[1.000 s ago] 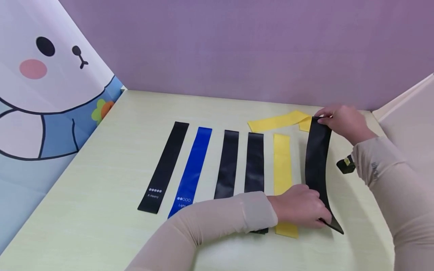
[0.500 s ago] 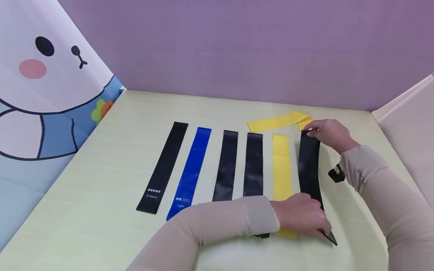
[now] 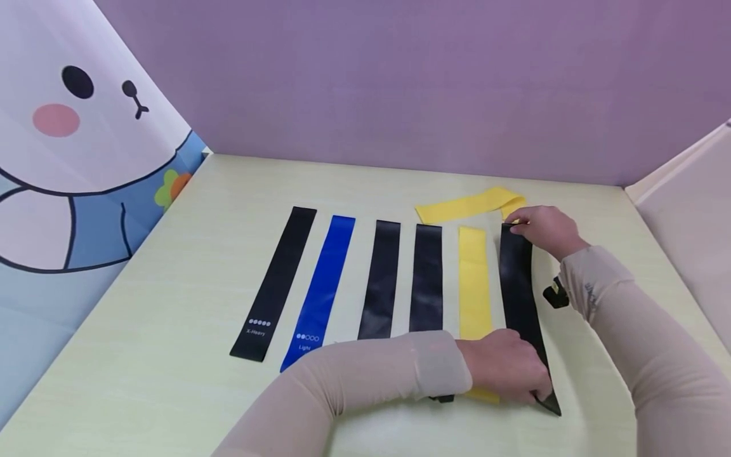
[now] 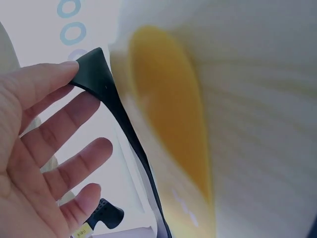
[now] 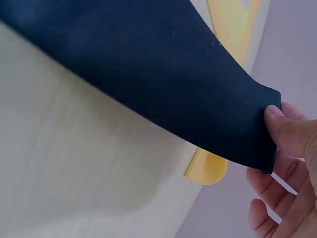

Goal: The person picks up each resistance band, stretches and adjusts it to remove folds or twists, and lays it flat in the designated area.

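A black resistance band [image 3: 518, 279] stretches lengthwise between both hands at the right end of a row of bands. My right hand [image 3: 545, 228] pinches its far end between thumb and fingers, as the right wrist view shows on the band [image 5: 163, 84]. The near end is pinched by my left hand [image 3: 508, 367]; in the left wrist view thumb and index hold the band's corner [image 4: 96, 74] while the other fingers spread loosely. Left of it lies a flat yellow band [image 3: 474, 279], partly covered by the left hand and wrist.
Further left lie two black bands [image 3: 381, 273] [image 3: 427, 273], a blue band [image 3: 325, 279] marked "Light" and a black band [image 3: 280, 273] marked "X-Heavy". A folded yellow band [image 3: 468, 206] lies behind the row. The purple backdrop [image 3: 400, 82] stands at the table's far edge.
Both hands have brought the black band leftward and nearer, beside the flat yellow band. It has come down closer to the table. The other bands have stayed where they were.
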Demonstrator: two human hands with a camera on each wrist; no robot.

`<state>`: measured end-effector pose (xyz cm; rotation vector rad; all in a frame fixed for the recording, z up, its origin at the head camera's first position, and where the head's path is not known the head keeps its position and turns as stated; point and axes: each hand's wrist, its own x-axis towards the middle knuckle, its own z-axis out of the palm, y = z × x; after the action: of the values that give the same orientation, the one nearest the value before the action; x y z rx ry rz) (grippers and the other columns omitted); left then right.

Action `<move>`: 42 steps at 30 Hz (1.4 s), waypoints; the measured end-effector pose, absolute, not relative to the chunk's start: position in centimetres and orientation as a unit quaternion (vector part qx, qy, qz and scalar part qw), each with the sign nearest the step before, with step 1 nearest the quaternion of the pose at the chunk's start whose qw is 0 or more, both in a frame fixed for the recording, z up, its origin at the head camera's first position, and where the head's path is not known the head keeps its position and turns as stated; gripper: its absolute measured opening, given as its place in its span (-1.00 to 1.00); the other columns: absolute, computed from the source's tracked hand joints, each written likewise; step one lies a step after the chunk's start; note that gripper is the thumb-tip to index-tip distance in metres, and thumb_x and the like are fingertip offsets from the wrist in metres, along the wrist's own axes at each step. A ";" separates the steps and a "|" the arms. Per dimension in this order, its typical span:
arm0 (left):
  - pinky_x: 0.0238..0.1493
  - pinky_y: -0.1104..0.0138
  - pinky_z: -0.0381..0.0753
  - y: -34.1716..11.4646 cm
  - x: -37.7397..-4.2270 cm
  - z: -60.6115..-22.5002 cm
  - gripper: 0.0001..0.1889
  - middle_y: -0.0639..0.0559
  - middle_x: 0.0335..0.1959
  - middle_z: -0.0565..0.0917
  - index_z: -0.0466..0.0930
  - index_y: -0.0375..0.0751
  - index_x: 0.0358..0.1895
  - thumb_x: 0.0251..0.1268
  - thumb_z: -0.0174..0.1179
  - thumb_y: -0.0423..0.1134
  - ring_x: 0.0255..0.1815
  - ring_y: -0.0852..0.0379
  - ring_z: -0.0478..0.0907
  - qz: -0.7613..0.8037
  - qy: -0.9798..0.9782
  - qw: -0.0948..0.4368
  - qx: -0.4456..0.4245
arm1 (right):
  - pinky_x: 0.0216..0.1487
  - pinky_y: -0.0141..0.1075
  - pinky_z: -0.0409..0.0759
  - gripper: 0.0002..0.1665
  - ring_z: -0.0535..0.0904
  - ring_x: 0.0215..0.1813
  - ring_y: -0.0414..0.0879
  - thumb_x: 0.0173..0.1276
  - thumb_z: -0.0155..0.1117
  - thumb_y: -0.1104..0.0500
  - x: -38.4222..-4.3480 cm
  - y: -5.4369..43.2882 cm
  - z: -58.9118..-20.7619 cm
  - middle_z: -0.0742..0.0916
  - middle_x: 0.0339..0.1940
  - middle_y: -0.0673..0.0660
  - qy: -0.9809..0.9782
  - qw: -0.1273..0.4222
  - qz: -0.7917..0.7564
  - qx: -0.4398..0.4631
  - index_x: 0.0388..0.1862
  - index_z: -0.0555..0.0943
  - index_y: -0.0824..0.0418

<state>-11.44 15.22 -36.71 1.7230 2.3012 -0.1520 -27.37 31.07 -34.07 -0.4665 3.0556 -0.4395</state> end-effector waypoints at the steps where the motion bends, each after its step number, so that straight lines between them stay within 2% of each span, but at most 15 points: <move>1: -0.35 0.45 0.14 15.2 -11.5 -36.7 -0.80 0.42 -0.55 0.47 0.60 0.31 -0.44 0.36 0.14 -0.11 -0.45 0.43 0.34 -0.053 0.791 0.131 0.596 | -0.45 -0.15 0.48 -0.77 0.62 -0.25 0.17 0.33 0.23 0.27 -27.5 31.1 -34.2 0.71 -0.20 0.35 0.979 0.012 -0.139 -0.150 -0.06 0.65 0.31; 8: -0.40 0.45 0.08 15.0 -11.6 -36.7 -0.79 0.35 -0.57 0.36 0.54 0.26 -0.48 0.34 0.15 -0.16 -0.47 0.39 0.23 -0.037 0.792 0.157 0.589 | -0.42 -0.11 0.50 -0.76 0.61 -0.25 0.16 0.34 0.23 0.25 -28.2 31.3 -34.9 0.70 -0.20 0.35 0.980 0.026 -0.135 -0.142 -0.05 0.65 0.30; 11: -0.43 0.44 -0.01 14.9 -11.8 -36.8 -0.77 0.27 -0.58 0.25 0.49 0.18 -0.52 0.34 0.14 -0.20 -0.50 0.34 0.13 -0.027 0.790 0.179 0.586 | -0.39 -0.07 0.50 -0.75 0.60 -0.24 0.17 0.34 0.23 0.25 -28.6 31.5 -35.1 0.69 -0.21 0.36 0.981 0.036 -0.134 -0.138 -0.04 0.64 0.30; 18: -0.47 0.46 -0.03 14.8 -12.4 -36.8 -0.75 0.23 -0.58 0.23 0.47 0.10 -0.55 0.33 0.12 -0.26 -0.54 0.32 0.10 0.000 0.792 0.237 0.562 | -0.30 0.01 0.52 -0.76 0.59 -0.21 0.18 0.34 0.22 0.28 -29.3 31.2 -35.4 0.69 -0.18 0.36 0.979 0.050 -0.138 -0.141 -0.05 0.64 0.32; 20: -0.45 0.52 0.05 14.9 -12.5 -36.8 -0.80 0.32 -0.55 0.34 0.57 0.15 -0.48 0.33 0.16 -0.22 -0.51 0.38 0.17 0.002 0.795 0.243 0.556 | -0.29 0.01 0.52 -0.76 0.59 -0.20 0.18 0.34 0.21 0.28 -29.4 31.1 -35.6 0.69 -0.16 0.37 0.979 0.056 -0.140 -0.139 -0.05 0.64 0.31; 22: -0.36 0.60 0.17 15.0 -12.7 -36.8 -0.87 0.41 -0.45 0.46 0.68 0.21 -0.32 0.32 0.20 -0.18 -0.44 0.44 0.27 0.010 0.794 0.259 0.549 | -0.27 0.02 0.52 -0.76 0.59 -0.19 0.20 0.34 0.21 0.28 -29.5 31.1 -35.8 0.68 -0.14 0.39 0.978 0.066 -0.143 -0.135 -0.04 0.63 0.31; 25: -0.16 0.65 0.28 15.1 -12.9 -36.7 -0.79 0.50 -0.21 0.57 0.69 0.28 -0.05 0.30 0.24 -0.12 -0.27 0.52 0.39 0.027 0.793 0.291 0.534 | -0.22 0.05 0.50 -0.76 0.59 -0.15 0.22 0.35 0.19 0.28 -29.6 31.1 -36.2 0.67 -0.11 0.40 0.977 0.078 -0.147 -0.130 -0.03 0.62 0.32; 29: -0.11 0.69 0.26 15.0 -13.2 -36.6 -0.75 0.48 -0.11 0.59 0.68 0.24 0.01 0.29 0.26 -0.11 -0.14 0.59 0.39 0.049 0.786 0.329 0.521 | -0.19 0.05 0.50 -0.76 0.59 -0.14 0.23 0.36 0.18 0.30 -29.8 31.1 -36.6 0.67 -0.11 0.41 0.976 0.091 -0.149 -0.129 -0.04 0.62 0.35; 32: -0.11 0.70 0.26 14.8 -13.4 -36.5 -0.73 0.46 -0.09 0.59 0.68 0.21 0.03 0.29 0.26 -0.12 -0.13 0.59 0.39 0.058 0.777 0.348 0.521 | -0.16 0.05 0.51 -0.76 0.59 -0.14 0.24 0.35 0.18 0.31 -29.9 31.2 -36.7 0.67 -0.11 0.42 0.975 0.098 -0.148 -0.135 -0.05 0.62 0.39; 37: -0.06 0.69 0.28 14.3 -14.3 -36.0 -0.74 0.44 -0.06 0.60 0.66 0.17 0.06 0.33 0.21 -0.09 -0.07 0.58 0.42 0.059 0.767 0.343 0.539 | -0.07 0.11 0.48 -0.69 0.55 -0.06 0.29 0.39 0.15 0.25 -30.0 31.5 -36.8 0.63 -0.07 0.47 0.974 0.106 -0.156 -0.127 0.01 0.57 0.43; 42: -0.04 0.65 0.30 12.5 -17.7 -35.1 -0.76 0.40 -0.07 0.62 0.67 0.14 0.03 0.41 0.11 -0.05 -0.07 0.52 0.45 0.103 0.794 0.276 0.531 | 0.02 0.16 0.42 -0.58 0.49 0.00 0.33 0.41 0.14 0.13 -30.2 32.0 -36.7 0.59 -0.01 0.50 0.974 0.085 -0.184 -0.105 0.07 0.53 0.45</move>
<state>-17.71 12.51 -35.08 1.4267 2.1347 0.2776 -30.18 32.01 -36.71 -0.3124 2.9029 -0.5488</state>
